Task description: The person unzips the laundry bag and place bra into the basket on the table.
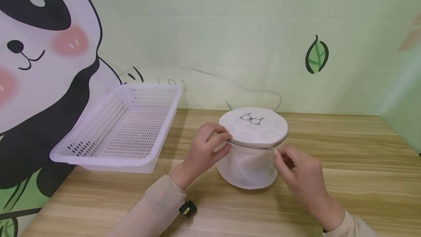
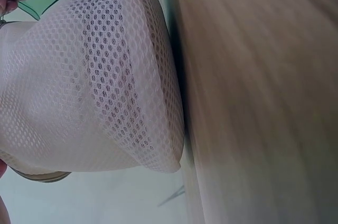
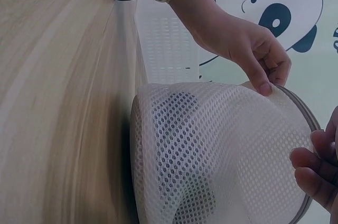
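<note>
A white cylindrical mesh laundry bag [image 1: 250,167] stands upright on the table. Its round lid [image 1: 263,127] carries a small dark line drawing, and a zipper [image 1: 250,145] runs along the rim. My left hand [image 1: 205,151] pinches the rim on the left side, thumb below and fingers above, as the right wrist view also shows. At the front right, my right hand [image 1: 300,173] pinches the zipper's pull end between thumb and forefinger. Through the mesh [image 3: 185,182] darker patches show in the right wrist view.
A white perforated plastic basket [image 1: 161,134] sits on the left of the wooden table [image 1: 361,178]. Behind stands a pale green backdrop [image 1: 204,46] with a panda and leaves. A black wrist device [image 1: 188,209] is by the left sleeve.
</note>
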The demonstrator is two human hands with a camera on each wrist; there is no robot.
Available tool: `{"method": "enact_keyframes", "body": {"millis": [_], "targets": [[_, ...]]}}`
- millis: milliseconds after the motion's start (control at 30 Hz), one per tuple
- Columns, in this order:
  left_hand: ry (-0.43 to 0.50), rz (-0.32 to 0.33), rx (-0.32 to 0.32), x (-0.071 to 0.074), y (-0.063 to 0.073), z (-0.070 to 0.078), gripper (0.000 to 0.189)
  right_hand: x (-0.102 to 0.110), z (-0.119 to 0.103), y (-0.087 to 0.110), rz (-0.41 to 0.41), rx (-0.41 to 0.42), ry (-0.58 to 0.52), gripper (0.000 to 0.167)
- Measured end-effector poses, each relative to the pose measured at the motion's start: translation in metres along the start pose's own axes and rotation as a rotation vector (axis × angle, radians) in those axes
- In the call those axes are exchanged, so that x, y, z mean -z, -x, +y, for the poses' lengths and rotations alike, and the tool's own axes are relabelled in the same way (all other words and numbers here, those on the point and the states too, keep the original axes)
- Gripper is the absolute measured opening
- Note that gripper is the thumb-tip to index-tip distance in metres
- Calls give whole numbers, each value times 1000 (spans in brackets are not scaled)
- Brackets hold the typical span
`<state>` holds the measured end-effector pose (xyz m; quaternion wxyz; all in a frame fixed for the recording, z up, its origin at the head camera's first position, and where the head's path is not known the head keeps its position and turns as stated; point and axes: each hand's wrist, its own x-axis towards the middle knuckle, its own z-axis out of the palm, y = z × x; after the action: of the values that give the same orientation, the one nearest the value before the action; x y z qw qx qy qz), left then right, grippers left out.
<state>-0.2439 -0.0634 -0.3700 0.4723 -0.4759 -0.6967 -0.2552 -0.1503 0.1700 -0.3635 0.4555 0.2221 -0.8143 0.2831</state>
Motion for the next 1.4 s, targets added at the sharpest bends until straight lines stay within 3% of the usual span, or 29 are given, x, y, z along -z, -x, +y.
{"method": "enact_keyframes", "body": {"millis": [933,1400], "targets": [[13,-43,61,1,3,-7,19,4,2,-1,-19,-41,30,9],[-17,-95,15,6,3,-13,27,0,2,0,11,-18,1,11]]}}
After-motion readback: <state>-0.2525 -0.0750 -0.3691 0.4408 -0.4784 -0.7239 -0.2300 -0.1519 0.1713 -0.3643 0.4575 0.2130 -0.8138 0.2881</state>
